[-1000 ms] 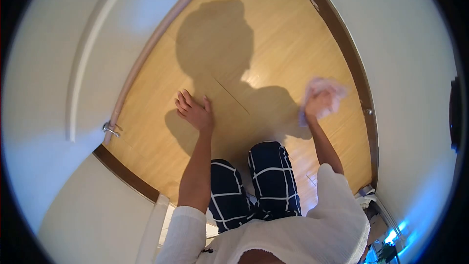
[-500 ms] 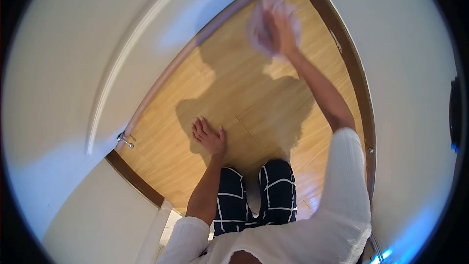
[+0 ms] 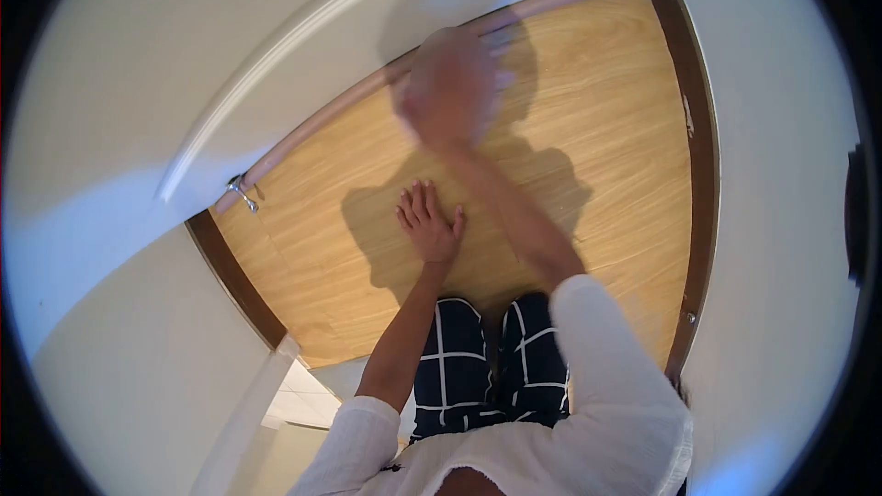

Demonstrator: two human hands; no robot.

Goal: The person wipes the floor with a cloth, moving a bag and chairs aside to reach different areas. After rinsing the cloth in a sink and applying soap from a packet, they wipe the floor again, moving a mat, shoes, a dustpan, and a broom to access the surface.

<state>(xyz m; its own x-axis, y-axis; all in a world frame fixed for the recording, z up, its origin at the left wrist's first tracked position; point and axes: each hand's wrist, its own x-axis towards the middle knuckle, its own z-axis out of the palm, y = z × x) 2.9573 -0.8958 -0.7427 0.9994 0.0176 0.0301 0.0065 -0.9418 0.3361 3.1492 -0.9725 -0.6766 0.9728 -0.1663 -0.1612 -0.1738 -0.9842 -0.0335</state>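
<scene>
My left hand (image 3: 430,228) lies flat on the wood-look floor (image 3: 588,119), palm down and fingers spread, just ahead of my knees. Farther out, close to the strip along the base of the white door, my right hand (image 3: 448,96) is smeared by motion. Under it is a pale pinkish-white cloth (image 3: 501,60), its edges showing on both sides of the hand. The hand covers most of the cloth, and its fingers are blurred.
A white door (image 3: 303,64) with a pinkish bottom strip (image 3: 335,112) bounds the far side. A metal door stop (image 3: 243,193) sits at its left end. Brown baseboards (image 3: 694,156) edge the floor at right and left. My knees (image 3: 459,340) rest at the front.
My right hand has swept left with the cloth, from the far right corner to the door strip's middle. The view has turned; my left hand stays flat on the floor.
</scene>
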